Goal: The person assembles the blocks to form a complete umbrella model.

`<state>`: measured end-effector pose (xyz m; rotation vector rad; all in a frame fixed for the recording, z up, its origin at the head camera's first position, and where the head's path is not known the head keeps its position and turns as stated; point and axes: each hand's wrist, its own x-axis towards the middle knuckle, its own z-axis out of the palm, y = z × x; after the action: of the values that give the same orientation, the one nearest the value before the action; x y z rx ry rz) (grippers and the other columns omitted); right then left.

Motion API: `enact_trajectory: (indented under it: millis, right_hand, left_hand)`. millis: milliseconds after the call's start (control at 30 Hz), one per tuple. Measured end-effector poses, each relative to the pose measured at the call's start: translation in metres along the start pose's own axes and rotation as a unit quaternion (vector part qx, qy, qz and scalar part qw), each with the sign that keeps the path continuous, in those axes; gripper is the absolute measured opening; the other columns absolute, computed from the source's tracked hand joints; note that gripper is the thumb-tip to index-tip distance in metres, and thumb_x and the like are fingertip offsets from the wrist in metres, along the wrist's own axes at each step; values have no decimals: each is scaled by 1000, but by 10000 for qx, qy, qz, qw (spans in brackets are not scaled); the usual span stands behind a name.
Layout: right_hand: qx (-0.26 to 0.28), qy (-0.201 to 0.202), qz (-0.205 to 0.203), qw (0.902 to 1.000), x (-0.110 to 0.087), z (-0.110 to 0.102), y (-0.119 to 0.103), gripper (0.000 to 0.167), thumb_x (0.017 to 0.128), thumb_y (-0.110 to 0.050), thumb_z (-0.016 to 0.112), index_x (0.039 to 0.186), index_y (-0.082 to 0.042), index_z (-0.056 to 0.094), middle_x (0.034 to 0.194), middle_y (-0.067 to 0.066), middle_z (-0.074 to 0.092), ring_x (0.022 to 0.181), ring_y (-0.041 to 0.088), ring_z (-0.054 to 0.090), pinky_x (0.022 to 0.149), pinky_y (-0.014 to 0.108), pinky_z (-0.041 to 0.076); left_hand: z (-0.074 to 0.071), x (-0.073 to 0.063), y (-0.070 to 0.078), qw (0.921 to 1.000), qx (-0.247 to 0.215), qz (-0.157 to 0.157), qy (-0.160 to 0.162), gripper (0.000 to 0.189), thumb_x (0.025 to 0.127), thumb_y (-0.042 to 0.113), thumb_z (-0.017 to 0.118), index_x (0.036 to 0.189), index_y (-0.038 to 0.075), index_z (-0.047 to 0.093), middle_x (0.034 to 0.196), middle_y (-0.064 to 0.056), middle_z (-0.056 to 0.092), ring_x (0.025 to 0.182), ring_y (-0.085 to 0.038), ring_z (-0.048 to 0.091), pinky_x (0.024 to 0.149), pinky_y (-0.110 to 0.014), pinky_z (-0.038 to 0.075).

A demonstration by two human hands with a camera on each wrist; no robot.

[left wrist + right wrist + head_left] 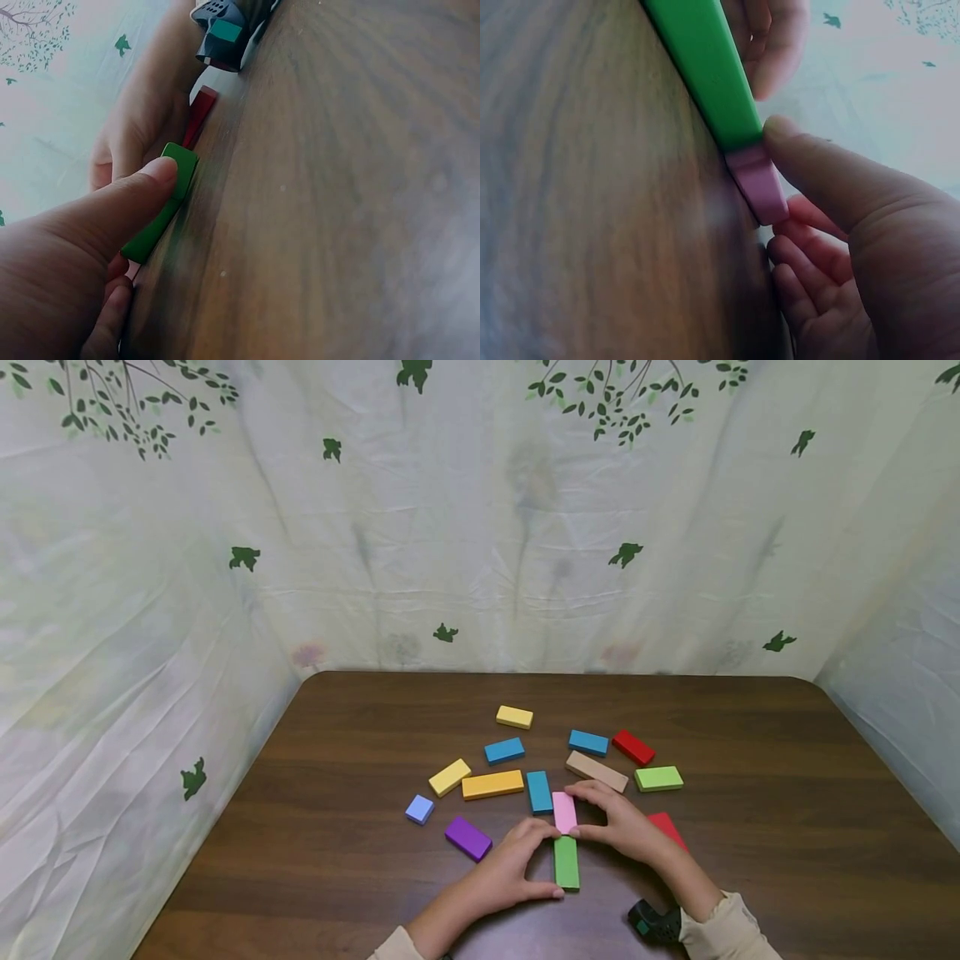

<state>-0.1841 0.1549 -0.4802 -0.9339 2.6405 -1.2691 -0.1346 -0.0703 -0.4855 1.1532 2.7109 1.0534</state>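
A green block and a pink block lie end to end in a line on the wooden table. My left hand pinches the green block lengthwise, thumb at its near end and fingers by its far end. With my right hand I hold the pink block, index finger at its far end and thumb by the seam with the green one. The right wrist view shows the green block meeting the pink block. Just beyond the pink block's left corner lies a blue block.
A purple block lies left of my left hand. Under the right forearm, a red block is partly hidden. Farther back are an orange block, a beige block, a light green block and several others.
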Motion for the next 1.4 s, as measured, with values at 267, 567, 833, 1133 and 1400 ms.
enact_trajectory:
  millis: [267,567,833,1133,1400]
  right_hand:
    - [-37,49,79,9999,0,3,-1,60,78,-39,66,125,-4,52,120,6,49,111,24,45,90,47,37]
    - [19,69,178,9998,0,5,-4,57,79,-35,67,125,-4,52,119,6,49,106,23,48,88,43,40]
    - [109,-48,250,9996,-1,6,-7,64,76,-37,69,127,-4,49,119,5,46,90,15,48,78,30,42]
    - [156,-444,410,9980,-2,5,-10,80,72,-39,73,134,-3,38,126,7,38,98,17,44,86,37,38]
    - [197,-373,350,9985,-2,6,-11,80,73,-37,73,134,0,38,128,10,37,96,17,45,85,39,38]
  left_hand:
    - [2,0,-1,9999,167,-1,38,65,75,44,69,127,13,45,121,-1,43,112,-14,42,91,-32,38]
    - [3,-1,0,9992,386,-55,-41,69,76,48,65,132,13,44,123,-2,42,110,-14,42,90,-32,38]
    - [3,-2,2,9989,458,-67,-23,69,77,49,63,132,12,43,123,-2,42,112,-15,42,91,-33,38]
    - [3,-2,3,9990,427,-109,26,69,77,49,64,131,12,44,124,-1,42,112,-16,41,91,-34,38]
    - [3,-2,2,9991,370,-172,136,69,77,49,64,131,11,44,123,-1,42,112,-16,41,92,-34,38]
